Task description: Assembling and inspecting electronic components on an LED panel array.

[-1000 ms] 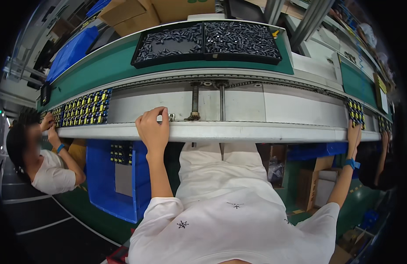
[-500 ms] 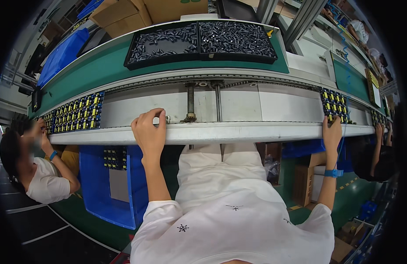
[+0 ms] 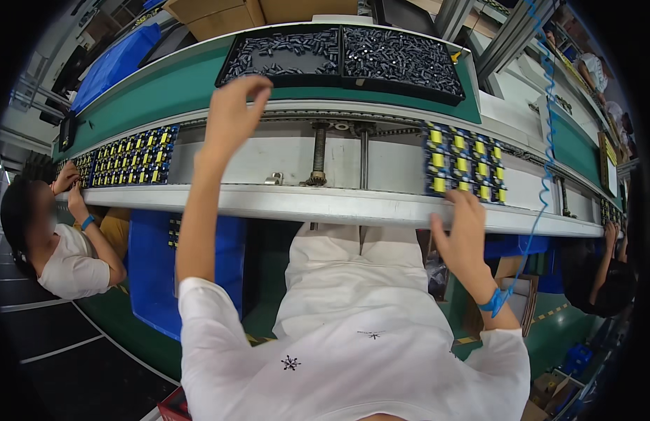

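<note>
My left hand (image 3: 234, 116) is raised over the far rail of the conveyor, just in front of a black tray (image 3: 283, 78) of small dark cylindrical parts, likely capacitors. Its thumb and fingers are apart with nothing visible between them. My right hand (image 3: 465, 231), wearing a blue wrist strap (image 3: 495, 302) with a coiled cord, is at the near rail. Its fingertips touch the near edge of a circuit board panel (image 3: 472, 165) with yellow components, while the thumb stands away from it. The panel lies on the conveyor rails.
More circuit board panels (image 3: 132, 158) sit on the conveyor at left, where a co-worker's hands (image 3: 74, 193) work. A second tray (image 3: 402, 63) is packed with dark cylinders. Below the rail is a blue bin (image 3: 153, 274); a coiled blue cord (image 3: 547, 140) hangs at right.
The circuit board panel and my right hand have moved left along the conveyor. My left hand has risen from the near rail toward the tray. The right thumb has come away from the panel.
</note>
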Available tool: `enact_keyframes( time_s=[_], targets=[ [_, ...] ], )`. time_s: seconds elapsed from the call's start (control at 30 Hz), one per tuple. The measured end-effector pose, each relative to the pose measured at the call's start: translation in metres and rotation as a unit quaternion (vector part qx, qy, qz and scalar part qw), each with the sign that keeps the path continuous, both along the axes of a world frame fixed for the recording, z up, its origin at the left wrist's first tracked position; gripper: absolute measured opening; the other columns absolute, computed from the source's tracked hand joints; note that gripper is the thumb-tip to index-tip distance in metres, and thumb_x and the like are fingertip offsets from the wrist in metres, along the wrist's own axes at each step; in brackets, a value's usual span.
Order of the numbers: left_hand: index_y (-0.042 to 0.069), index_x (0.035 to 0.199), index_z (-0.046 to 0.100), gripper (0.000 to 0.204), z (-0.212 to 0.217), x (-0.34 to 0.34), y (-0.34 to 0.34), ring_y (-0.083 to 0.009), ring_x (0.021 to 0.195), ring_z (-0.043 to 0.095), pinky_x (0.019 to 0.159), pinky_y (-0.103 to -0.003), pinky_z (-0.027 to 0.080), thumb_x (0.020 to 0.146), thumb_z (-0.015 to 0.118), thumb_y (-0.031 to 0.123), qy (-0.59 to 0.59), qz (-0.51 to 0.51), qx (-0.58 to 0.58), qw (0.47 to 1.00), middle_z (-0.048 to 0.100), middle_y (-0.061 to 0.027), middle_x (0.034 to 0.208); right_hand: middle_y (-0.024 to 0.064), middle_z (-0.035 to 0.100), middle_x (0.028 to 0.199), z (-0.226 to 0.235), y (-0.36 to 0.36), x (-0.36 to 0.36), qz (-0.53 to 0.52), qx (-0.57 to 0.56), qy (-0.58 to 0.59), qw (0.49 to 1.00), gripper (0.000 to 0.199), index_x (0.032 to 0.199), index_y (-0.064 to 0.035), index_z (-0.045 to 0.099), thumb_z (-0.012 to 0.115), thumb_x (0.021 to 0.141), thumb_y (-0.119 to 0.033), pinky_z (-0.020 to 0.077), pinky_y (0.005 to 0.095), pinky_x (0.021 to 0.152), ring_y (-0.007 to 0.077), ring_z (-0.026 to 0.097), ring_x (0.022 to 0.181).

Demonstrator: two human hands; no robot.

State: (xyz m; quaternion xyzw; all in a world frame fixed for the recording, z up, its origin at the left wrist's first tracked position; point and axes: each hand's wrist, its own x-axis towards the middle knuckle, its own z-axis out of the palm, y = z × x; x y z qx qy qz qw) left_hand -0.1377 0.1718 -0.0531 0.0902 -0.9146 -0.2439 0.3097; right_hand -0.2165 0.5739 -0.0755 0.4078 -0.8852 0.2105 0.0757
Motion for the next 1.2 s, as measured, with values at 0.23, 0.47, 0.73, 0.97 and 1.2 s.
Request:
enact_keyframes(
  time_s=[0.23,0.47,0.73,0.97,1.2],
  targets=[
    [0.009,0.096,0.071,0.018,0.011,-0.086,-0.066,-0.0289,0.087,0.066,0.079,-0.038,0.052,0.081,0.07,0.018,-0.307,0.128,-0.137,0.933,0.07,-0.0114,0.092,0.0168,0.054,0.122,0.003,-0.061,0.012,0.223,0.026,-0.029,0.974,0.051,0.118,0.0014,0.05,0.073,0.076,-0.017,0.0383,0.0426,0.095,0.0331,0.047,0.117],
    [0.009,0.094,0.072,0.019,-0.011,-0.116,-0.078,-0.029,0.088,0.067,0.08,-0.037,0.052,0.076,0.074,0.014,-0.286,-0.002,-0.14,0.948,0.07,-0.0106,0.092,0.0154,0.054,0.124,0.006,-0.088,0.012,0.332,0.049,-0.03,0.941,0.057,0.118,0.0016,0.049,0.076,0.074,-0.023,0.0388,0.0415,0.094,0.0307,0.047,0.118],
    [0.011,0.095,0.074,0.025,-0.026,-0.121,-0.072,-0.0281,0.089,0.068,0.082,-0.036,0.054,0.069,0.076,0.008,-0.208,0.008,-0.111,0.972,0.071,-0.0119,0.092,0.0149,0.055,0.122,0.002,-0.11,0.01,0.373,0.037,-0.021,0.927,0.057,0.118,0.0003,0.05,0.075,0.074,-0.025,0.0398,0.0391,0.091,0.0289,0.048,0.117],
    [0.009,0.099,0.074,0.025,-0.024,-0.107,-0.062,-0.025,0.087,0.068,0.079,-0.034,0.054,0.075,0.072,0.007,-0.134,-0.018,-0.019,0.991,0.071,-0.0118,0.093,0.0109,0.064,0.096,0.03,-0.141,-0.023,0.371,0.07,0.033,0.925,0.029,0.1,-0.007,0.06,0.071,0.08,-0.023,0.0447,0.0398,0.082,0.028,0.059,0.093],
    [0.005,0.1,0.072,0.019,-0.002,-0.047,-0.003,-0.0112,0.069,0.058,0.064,-0.026,0.048,0.091,0.061,0.017,0.01,-0.012,0.023,1.0,0.067,-0.0053,0.08,0.0133,0.065,0.088,0.028,-0.271,-0.17,0.292,-0.029,0.145,0.945,0.017,0.096,-0.0027,0.063,0.061,0.088,-0.017,0.0521,0.0387,0.071,0.032,0.064,0.079]
  ],
)
